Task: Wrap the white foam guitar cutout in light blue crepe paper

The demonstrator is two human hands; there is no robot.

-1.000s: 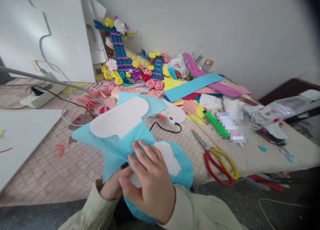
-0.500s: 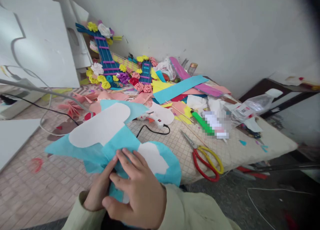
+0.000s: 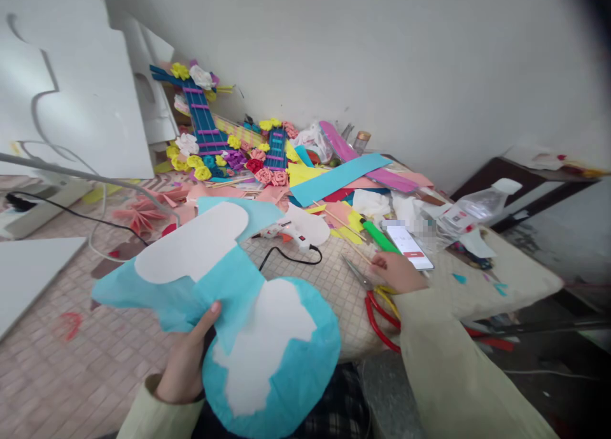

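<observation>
My left hand [image 3: 188,356] grips a white cutout [image 3: 193,242] partly covered in light blue crepe paper [image 3: 305,375], thumb on top and fingers hidden beneath. Its wide rounded end leans over the table's front edge, with a bare white patch in the middle. My right hand [image 3: 400,272] is down on the table at the right, fingertips pinched at the lower end of a thin wooden stick [image 3: 356,248]. Scissors [image 3: 375,305] with red and yellow handles lie beside and partly under that hand. A green-handled tool [image 3: 379,235] and a phone [image 3: 409,245] lie just beyond it.
A hot glue gun [image 3: 291,235] with a black cord lies behind the cutout. Paper strips, including a blue strip [image 3: 341,178], and flower-decorated guitar shapes [image 3: 205,124] crowd the back. A plastic bottle [image 3: 477,210] lies at the right; a white cable [image 3: 95,178] crosses the left.
My right hand has left the blue paper and reached right to the stick beside the scissors. The cutout's rounded end has shifted left and down, exposing more of its surface. My left hand keeps hold.
</observation>
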